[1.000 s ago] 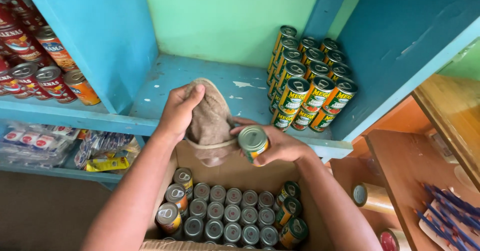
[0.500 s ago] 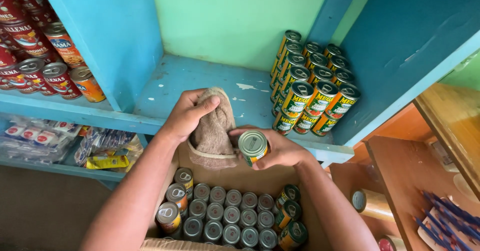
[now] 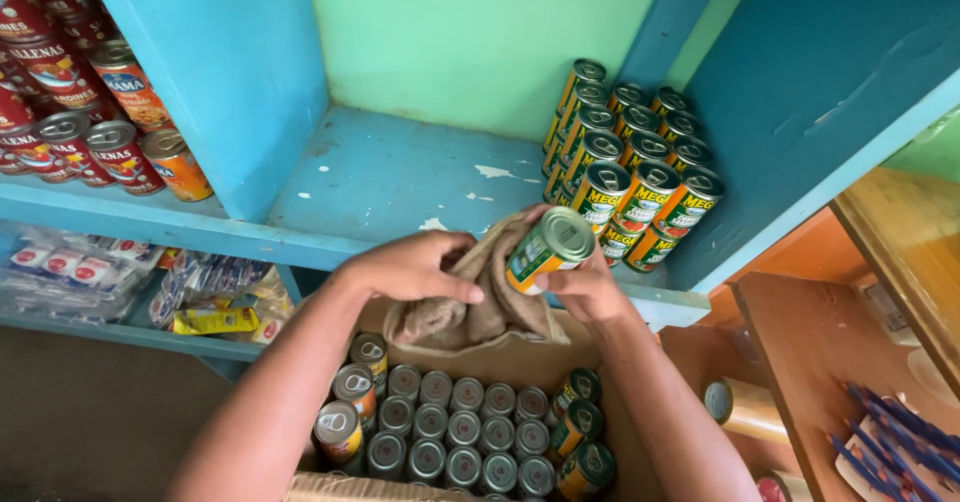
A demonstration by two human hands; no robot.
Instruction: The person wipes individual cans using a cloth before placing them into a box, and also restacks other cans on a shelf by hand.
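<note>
Head view. The right hand (image 3: 583, 284) was closed around a small tin can (image 3: 548, 248) with a green and orange label, held tilted, silver lid toward the upper right, just above the front edge of the blue shelf (image 3: 400, 177). The left hand (image 3: 412, 267) gripped a brown cloth (image 3: 470, 307), fingers folded over its top; the cloth hung between both hands and touched the can's lower side.

Below the hands sat an open cardboard box (image 3: 500, 360), its near flap under the cloth. Inside stood rows of cans with grey lids (image 3: 452, 432); cans with orange and green sides leaned along the left wall (image 3: 343, 424) and the right wall (image 3: 580, 427).

On the shelf, a stack of green-and-yellow labelled cans (image 3: 628, 157) lay on their sides in the right rear corner against the dark blue partition (image 3: 800, 92). The rest of the shelf board was bare, paint chipped white in spots. Rear wall pale green (image 3: 470, 32).

Left of a light blue divider (image 3: 225, 72), red and orange labelled cans (image 3: 90, 112) lay stacked. The lower shelf held clear plastic packets (image 3: 70, 272) and yellow packets (image 3: 215, 312).

Right side: brown wooden counter (image 3: 830, 352), a roll of tan tape (image 3: 735, 407), blue pens (image 3: 900, 432) at the edge.
</note>
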